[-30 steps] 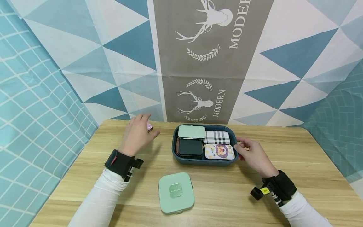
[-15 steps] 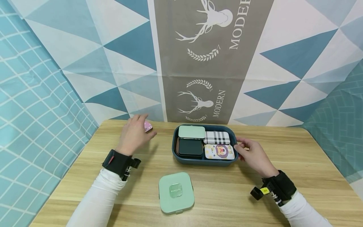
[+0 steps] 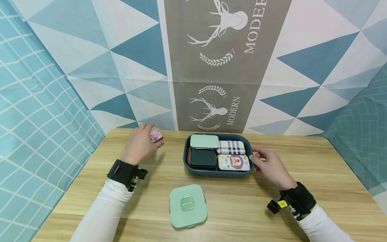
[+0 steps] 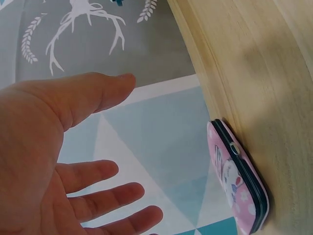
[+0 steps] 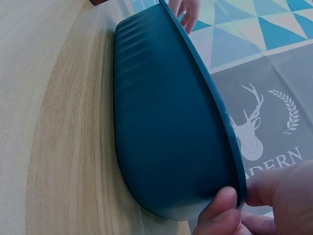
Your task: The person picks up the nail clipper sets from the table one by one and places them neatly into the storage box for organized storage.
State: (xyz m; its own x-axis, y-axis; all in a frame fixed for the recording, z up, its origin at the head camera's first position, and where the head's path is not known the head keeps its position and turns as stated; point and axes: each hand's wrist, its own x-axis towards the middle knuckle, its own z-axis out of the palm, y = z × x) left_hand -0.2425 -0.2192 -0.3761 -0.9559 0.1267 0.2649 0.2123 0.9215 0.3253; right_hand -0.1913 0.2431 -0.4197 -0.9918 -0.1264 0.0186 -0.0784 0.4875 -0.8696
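Observation:
My left hand [image 3: 139,144] hovers beside a small pink case [image 3: 156,135] at the table's back left. In the left wrist view that case [image 4: 237,178] has a dark zip-like edge and a printed cartoon, and a gap lies between it and my spread fingers [image 4: 115,193]. With my right hand [image 3: 271,167] I pinch the right-end rim of a dark blue box [image 3: 217,173]. Inside the box lie a light green case [image 3: 204,140], a black case [image 3: 203,157], a plaid case [image 3: 231,147] and a lion-print case [image 3: 234,162]. A brown edge shows beside the black one.
A square green manicure case [image 3: 188,206] lies on the wooden table [image 3: 235,208] in front of the box. Patterned cloth [image 3: 145,90] hangs along the table's back edge, with blue tiled cloth [image 3: 36,111] at the left.
My left hand has drawn slightly left, away from the pink case, so more of the case shows. My right hand and the box have stayed in place.

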